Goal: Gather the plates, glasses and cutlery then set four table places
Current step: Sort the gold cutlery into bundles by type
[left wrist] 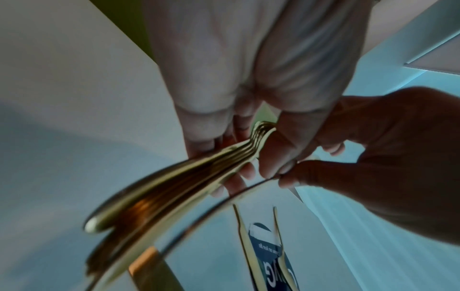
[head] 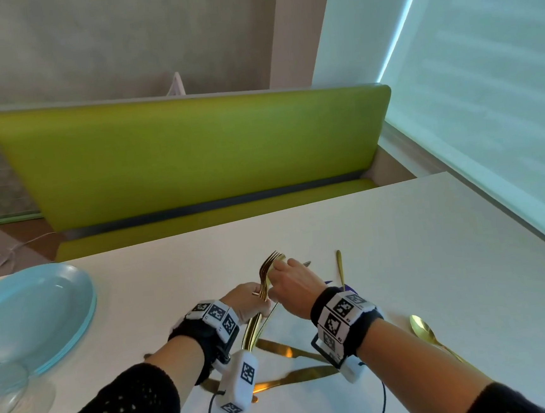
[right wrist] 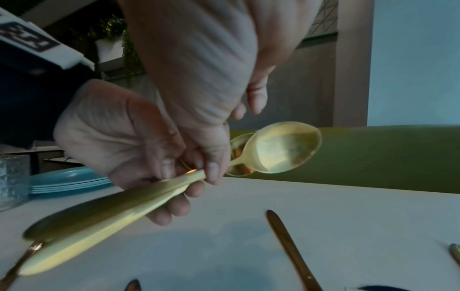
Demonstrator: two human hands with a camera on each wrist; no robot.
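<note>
L hand (head: 245, 302) grips gold forks (head: 267, 272) above table (head: 432, 241); R hand (head: 293, 287) pinches a spoon (right wrist: 286, 147) w/ them. Plates (head: 33, 313) at 9 o'clock, cut off. Knives (head: 289, 377) partly hidden under wrists.

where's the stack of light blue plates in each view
Head: the stack of light blue plates lies at the left edge on the white table, beside clear glasses.
Left wrist: not in it.
Right wrist: far left, mid-height, behind the left hand.
Shared landmark: the bundle of gold cutlery gripped in the left hand.
</note>
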